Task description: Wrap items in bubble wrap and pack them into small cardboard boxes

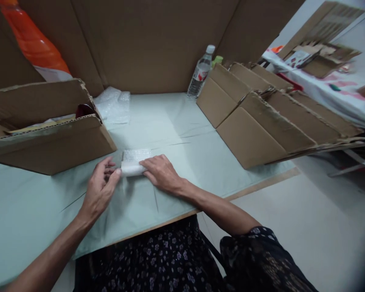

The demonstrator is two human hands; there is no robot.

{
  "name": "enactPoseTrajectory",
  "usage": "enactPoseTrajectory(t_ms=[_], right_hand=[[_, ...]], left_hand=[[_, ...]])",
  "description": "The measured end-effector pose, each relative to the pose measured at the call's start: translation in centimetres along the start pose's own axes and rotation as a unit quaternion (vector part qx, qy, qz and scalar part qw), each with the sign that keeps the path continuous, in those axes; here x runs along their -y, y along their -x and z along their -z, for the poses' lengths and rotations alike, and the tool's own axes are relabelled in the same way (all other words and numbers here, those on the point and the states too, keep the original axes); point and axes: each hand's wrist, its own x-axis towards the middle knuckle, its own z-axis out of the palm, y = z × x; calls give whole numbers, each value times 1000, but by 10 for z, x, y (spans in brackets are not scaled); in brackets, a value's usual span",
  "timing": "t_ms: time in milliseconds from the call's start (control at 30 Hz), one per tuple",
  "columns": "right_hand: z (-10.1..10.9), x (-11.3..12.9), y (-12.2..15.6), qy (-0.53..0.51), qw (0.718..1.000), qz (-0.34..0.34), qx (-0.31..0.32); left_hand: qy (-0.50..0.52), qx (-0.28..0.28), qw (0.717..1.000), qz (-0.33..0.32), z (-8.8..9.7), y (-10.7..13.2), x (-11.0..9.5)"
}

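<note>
On the pale green table surface (176,117) a small bundle of bubble wrap (132,167) lies in front of me, rolled at its near edge with a flat part behind. Whatever may be inside it is hidden. My right hand (162,170) grips its right end, fingers over the top and thumb on the near side. At the left end is my left hand (101,182), its fingers apart and half curled. The left thumb tip is at the bundle's edge; whether it presses on it I cannot tell.
An open cardboard box (63,142) with envelope-like items stands left. Loose bubble wrap sheets (114,105) lie behind it. At right are open cardboard boxes (255,129) and a clear water bottle (200,73). An orange bottle (36,44) stands back left, before a tall cardboard wall (158,48).
</note>
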Motion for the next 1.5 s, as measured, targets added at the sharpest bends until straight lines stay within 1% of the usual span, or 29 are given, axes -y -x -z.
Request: enactPoseTrajectory(t_ms=[67, 133, 167, 233, 267, 333, 367, 433, 533, 600, 633, 733, 800, 867, 900, 933, 967, 1000, 1067, 1100, 1133, 1167, 1233, 1300, 1367, 1400, 1433, 1500], right_hand=[[1, -2, -1, -92, 995, -42, -23], [2, 1, 2, -190, 979, -65, -43], [3, 4, 4, -243, 967, -68, -47], [3, 10, 7, -349, 934, -65, -37], [2, 13, 8, -397, 915, -61, -24], [2, 16, 11, -461, 886, -56, 4], [3, 15, 11, -471, 880, -57, 12], [6, 12, 13, -460, 886, -66, 3], [13, 6, 13, -434, 896, -88, -19], [17, 3, 11, -440, 894, -84, -7], [18, 4, 10, -445, 892, -71, 7], [15, 9, 3, -456, 889, -38, 34], [12, 13, -1, -454, 889, -44, 25], [9, 16, -3, -446, 893, -59, 5], [9, 16, -4, -438, 897, -64, -2], [10, 15, -5, -428, 901, -67, -6], [12, 14, -6, -417, 906, -70, -9], [15, 13, -7, -403, 912, -73, -11], [24, 10, -12, -374, 924, -76, -22], [32, 9, -15, -361, 929, -74, -32], [40, 9, -19, -347, 934, -69, -45], [50, 9, -25, -332, 939, -61, -59], [72, 14, -38, -303, 947, -38, -97], [96, 23, -54, -274, 950, -5, -150], [120, 36, -75, -240, 948, 38, -207], [130, 44, -88, -217, 947, 60, -228], [139, 53, -102, -190, 949, 83, -237], [150, 71, -136, -127, 959, 126, -221]], left_hand=[[121, -6, 990, 76, 3, 11, -2], [223, 10, 965, 139, 3, 20, -7], [260, 24, 952, 159, 1, 23, -10], [309, 49, 934, 170, -5, 27, -16], [323, 52, 930, 167, -9, 27, -19], [334, 36, 929, 155, -14, 27, -22], [331, 24, 932, 148, -16, 27, -22], [307, 14, 942, 132, -16, 27, -21], [242, 30, 964, 106, -13, 29, -20], [206, 41, 974, 89, -12, 30, -20], [196, 46, 976, 81, -13, 30, -20], [188, 47, 980, 54, -18, 29, -19], [180, 47, 982, 30, -21, 28, -15], [143, 40, 989, -6, -20, 26, -11], [109, 27, 993, -35, -16, 25, -10], [67, 2, 995, -77, -10, 23, -10], [19, -36, 990, -132, -1, 20, -11], [-31, -83, 977, -193, 10, 16, -14], [-121, -179, 928, -304, 39, 3, -22], [-156, -222, 902, -336, 55, -5, -27], [-184, -259, 881, -351, 71, -13, -31], [-204, -288, 868, -350, 85, -21, -33], [-225, -328, 856, -330, 106, -34, -33], [-235, -341, 854, -316, 115, -40, -25], [-247, -343, 845, -328, 115, -40, -12], [-254, -347, 834, -345, 112, -38, -5], [-262, -352, 822, -362, 109, -36, 1], [-271, -364, 801, -391, 104, -32, 11]])
